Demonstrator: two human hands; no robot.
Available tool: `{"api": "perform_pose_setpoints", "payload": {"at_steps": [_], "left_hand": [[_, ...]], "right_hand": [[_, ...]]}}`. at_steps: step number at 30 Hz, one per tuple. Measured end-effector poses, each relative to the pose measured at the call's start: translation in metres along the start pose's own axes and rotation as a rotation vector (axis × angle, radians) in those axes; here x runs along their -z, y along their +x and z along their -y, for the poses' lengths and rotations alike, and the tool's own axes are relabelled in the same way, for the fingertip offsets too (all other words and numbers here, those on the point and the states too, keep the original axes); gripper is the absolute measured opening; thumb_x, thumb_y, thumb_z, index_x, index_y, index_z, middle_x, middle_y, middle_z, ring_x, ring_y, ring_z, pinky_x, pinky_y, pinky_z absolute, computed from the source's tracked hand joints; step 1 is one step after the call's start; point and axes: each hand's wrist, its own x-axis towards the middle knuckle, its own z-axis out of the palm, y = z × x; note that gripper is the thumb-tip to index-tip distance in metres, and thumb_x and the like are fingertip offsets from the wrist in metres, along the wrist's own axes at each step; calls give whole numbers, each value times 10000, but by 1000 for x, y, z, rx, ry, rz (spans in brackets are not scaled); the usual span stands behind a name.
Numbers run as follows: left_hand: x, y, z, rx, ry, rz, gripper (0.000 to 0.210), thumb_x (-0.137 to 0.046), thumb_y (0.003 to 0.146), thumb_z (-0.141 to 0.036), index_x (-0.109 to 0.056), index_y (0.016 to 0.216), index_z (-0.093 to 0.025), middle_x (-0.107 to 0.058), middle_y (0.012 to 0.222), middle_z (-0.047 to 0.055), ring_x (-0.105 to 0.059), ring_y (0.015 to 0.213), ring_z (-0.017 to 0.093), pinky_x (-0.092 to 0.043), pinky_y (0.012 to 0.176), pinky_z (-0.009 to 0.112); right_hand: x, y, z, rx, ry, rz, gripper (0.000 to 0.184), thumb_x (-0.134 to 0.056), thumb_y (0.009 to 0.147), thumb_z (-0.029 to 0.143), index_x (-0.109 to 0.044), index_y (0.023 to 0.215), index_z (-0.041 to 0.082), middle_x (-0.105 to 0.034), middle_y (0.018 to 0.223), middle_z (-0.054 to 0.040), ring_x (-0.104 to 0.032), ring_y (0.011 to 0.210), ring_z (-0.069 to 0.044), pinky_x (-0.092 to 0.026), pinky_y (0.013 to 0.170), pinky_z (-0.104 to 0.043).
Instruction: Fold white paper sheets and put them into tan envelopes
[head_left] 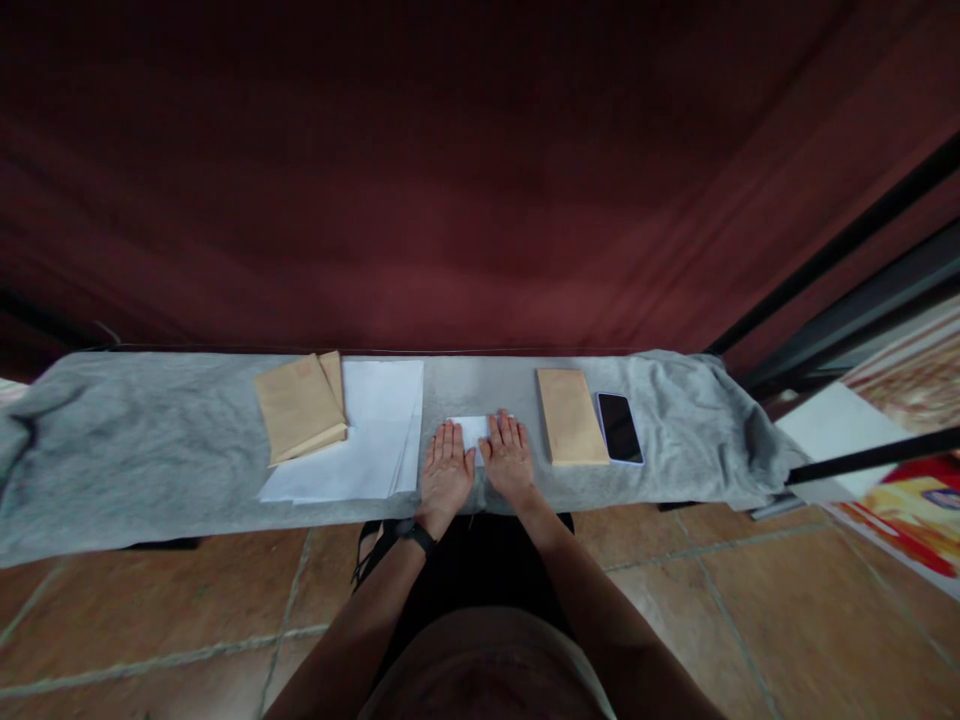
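Note:
A small white piece of paper point(472, 430), seemingly folded, lies on the grey cloth in front of me. My left hand point(446, 475) presses flat on its left end, fingers stretched out and pointing away from me. On its right end rests my right hand point(508, 458), also flat with the fingers extended. Both palms cover much of the paper, so only its middle and top edge show. To the left are white paper sheets point(375, 430), close to my left hand. A stack of brown envelopes point(574, 415) lies to the right of my right hand.
More brown envelopes point(296, 405) lie fanned on top of the white sheets. A phone point(619, 428) sits beside the right stack. Grey cloth point(150, 450) covers the long narrow table. Behind it hangs a dark red curtain point(450, 250); a printed board point(915, 500) stands at the right.

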Motion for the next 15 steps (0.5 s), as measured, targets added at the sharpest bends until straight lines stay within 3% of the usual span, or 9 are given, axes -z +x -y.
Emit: {"api": "perform_pose_setpoints", "payload": {"at_steps": [15], "left_hand": [[7, -17, 2, 50, 28, -40, 580, -329, 996, -285, -378, 1494, 10, -386, 1565, 234, -311, 1493, 306, -305, 1204, 509]], "right_hand": [[1, -8, -9, -65, -14, -129, 548, -355, 1044, 314, -401, 1502, 17, -386, 1559, -238, -364, 1459, -318, -287, 1178, -516]]}}
